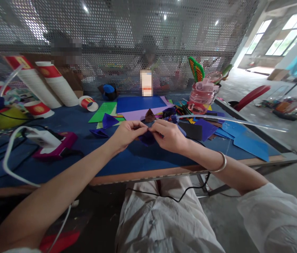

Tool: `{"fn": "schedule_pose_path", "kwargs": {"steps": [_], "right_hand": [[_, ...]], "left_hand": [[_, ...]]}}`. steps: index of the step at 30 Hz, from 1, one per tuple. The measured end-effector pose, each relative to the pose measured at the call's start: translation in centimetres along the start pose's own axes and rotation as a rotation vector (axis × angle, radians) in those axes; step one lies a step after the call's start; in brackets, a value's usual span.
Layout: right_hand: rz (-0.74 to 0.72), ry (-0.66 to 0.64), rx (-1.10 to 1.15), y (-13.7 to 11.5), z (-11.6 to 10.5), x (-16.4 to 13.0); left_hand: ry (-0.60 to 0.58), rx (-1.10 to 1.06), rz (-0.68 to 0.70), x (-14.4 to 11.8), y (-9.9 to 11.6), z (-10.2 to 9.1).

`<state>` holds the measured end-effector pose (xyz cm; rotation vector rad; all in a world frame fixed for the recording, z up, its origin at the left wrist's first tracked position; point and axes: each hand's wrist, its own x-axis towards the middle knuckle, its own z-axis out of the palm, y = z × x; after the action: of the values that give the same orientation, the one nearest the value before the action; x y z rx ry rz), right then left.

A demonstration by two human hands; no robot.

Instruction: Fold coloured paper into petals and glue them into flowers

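Observation:
Both my hands meet over the middle of the blue table [137, 161]. My left hand [127, 133] and my right hand [168, 135] pinch a small folded piece of dark purple paper [146, 138] between their fingertips. A silver bangle [220, 163] sits on my right wrist. Just beyond my left hand lie two folded dark blue paper shapes [103, 126]. A small brown folded piece [149, 115] rests behind my hands.
Sheets of coloured paper [137, 105] spread across the back and right of the table. Stacks of paper cups [50, 82] lean at the left. A pink glue gun [56, 142] with cables lies left. A pink plastic container [203, 95] stands at the right. People sit behind a perforated screen.

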<state>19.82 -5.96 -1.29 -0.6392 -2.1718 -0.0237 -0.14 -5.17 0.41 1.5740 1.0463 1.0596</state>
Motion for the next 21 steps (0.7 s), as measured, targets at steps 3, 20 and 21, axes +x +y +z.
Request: {"fn": "schedule_pose_path", "kwargs": {"steps": [3,20,21], "right_hand": [[0.189,0.011,0.184,-0.3,-0.1,0.4],[0.396,-0.097,0.199,0.0,-0.6,1.0],[0.371,-0.097,0.169,0.1,-0.5,0.9]], "left_hand": [[0.05,0.125,0.132,0.1,-0.3,-0.2],[0.107,0.466,0.535,-0.6,-0.2,0.4],[0.109,0.468,0.535,-0.6,-0.2,0.4]]}}
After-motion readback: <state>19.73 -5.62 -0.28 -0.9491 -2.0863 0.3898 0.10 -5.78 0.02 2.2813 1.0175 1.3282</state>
